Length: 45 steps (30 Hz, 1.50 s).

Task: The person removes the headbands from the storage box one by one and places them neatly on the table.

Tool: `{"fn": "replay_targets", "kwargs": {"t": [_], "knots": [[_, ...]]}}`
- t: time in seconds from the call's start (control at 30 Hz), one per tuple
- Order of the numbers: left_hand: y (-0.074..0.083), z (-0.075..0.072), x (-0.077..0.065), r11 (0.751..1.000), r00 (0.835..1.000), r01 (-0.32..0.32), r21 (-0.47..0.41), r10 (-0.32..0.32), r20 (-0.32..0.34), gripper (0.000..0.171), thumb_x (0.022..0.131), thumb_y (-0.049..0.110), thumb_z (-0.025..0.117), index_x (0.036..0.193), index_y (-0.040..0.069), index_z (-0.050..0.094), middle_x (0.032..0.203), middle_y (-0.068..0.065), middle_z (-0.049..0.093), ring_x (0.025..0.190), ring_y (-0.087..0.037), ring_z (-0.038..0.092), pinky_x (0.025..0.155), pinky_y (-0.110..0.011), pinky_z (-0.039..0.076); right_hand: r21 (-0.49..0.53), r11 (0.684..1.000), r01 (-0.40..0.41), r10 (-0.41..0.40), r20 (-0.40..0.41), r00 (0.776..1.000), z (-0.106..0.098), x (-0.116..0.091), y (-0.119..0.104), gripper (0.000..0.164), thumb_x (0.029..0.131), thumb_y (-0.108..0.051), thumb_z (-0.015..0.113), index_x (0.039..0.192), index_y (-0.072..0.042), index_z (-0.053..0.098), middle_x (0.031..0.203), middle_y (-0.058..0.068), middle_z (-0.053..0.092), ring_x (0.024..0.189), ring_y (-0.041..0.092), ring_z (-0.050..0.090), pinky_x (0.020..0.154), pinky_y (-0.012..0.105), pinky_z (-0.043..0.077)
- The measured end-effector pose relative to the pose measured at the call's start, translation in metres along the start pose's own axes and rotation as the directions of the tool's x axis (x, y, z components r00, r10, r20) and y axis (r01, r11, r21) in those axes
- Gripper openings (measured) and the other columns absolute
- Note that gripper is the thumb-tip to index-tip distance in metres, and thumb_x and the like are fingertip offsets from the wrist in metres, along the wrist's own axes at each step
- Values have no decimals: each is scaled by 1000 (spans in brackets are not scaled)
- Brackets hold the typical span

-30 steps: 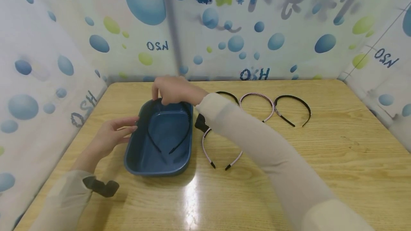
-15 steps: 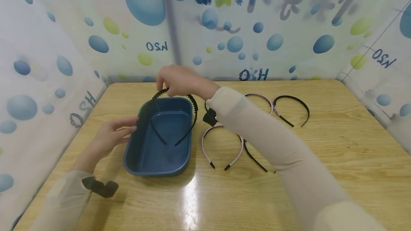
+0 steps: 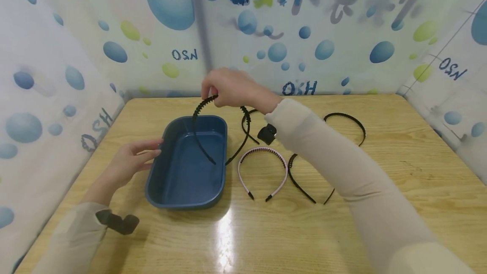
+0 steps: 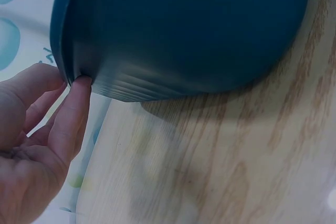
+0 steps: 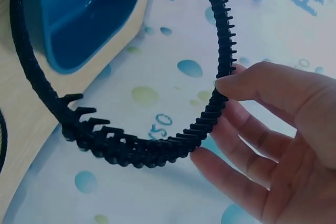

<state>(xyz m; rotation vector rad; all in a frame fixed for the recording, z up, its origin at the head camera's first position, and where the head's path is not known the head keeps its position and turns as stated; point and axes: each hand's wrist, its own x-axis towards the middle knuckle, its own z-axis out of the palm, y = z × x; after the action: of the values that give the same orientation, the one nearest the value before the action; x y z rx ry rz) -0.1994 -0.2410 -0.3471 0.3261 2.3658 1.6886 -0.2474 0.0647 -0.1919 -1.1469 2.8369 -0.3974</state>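
Note:
My right hand pinches a black toothed headband near the top of its arch. The headband hangs with both ends pointing down, over the right side of a blue basin. In the right wrist view, the thumb and fingers of the right hand grip the toothed part of the headband. My left hand rests its fingertips against the left rim of the basin. In the left wrist view, the left hand's fingertips touch just under the rim of the basin.
Right of the basin lie a pink headband and several black ones, among them one at the front and one at the back right. My right sleeve covers part of the wooden table. A patterned curtain stands behind.
My right hand has lifted the black headband out of the basin, moving up and right. The left hand and the basin have stayed in place.

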Motion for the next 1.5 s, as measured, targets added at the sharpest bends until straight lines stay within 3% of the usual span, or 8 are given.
{"fn": "replay_targets", "kwargs": {"t": [0.37,0.6,0.87,1.13,1.5], "knots": [[0,-1,0,1000,1000,-3,-19,3,-7,41,90,13,60,127,-3,52,107,19,57,95,4,56,74,-22,52,2,999,-51,51,-11,999,-4,-20,27,32,81,3,54,104,-14,68,99,2,57,89,16,49,66,29,40],[-1,0,1,1000,1000,9,7,-9,-4,46,90,17,60,129,-5,48,109,18,56,97,4,55,76,-23,51,19,997,-77,77,-20,997,-3,-37,48,34,80,5,52,105,-11,69,96,6,60,85,19,50,67,31,41],[-1,1,0,1000,1000,4,15,-4,-4,48,91,18,60,129,-7,47,110,17,55,97,4,54,76,-23,51,21,994,-109,110,-25,994,-1,-55,72,35,79,5,51,104,-11,70,97,6,62,71,19,51,57,28,35],[-3,0,-1,999,1000,14,40,-14,-4,51,91,21,59,131,-8,44,115,12,52,98,5,53,77,-23,51,26,991,-133,134,-4,991,-1,-70,93,33,78,5,52,103,-10,70,98,8,62,84,22,59,64,33,43],[0,0,-1,999,1000,16,35,-16,-5,50,91,19,59,130,-8,44,113,14,53,97,5,54,76,-23,51,65,978,-196,194,27,981,1,-99,122,29,81,4,54,103,-7,69,97,10,57,86,25,54,71,38,44]]}}
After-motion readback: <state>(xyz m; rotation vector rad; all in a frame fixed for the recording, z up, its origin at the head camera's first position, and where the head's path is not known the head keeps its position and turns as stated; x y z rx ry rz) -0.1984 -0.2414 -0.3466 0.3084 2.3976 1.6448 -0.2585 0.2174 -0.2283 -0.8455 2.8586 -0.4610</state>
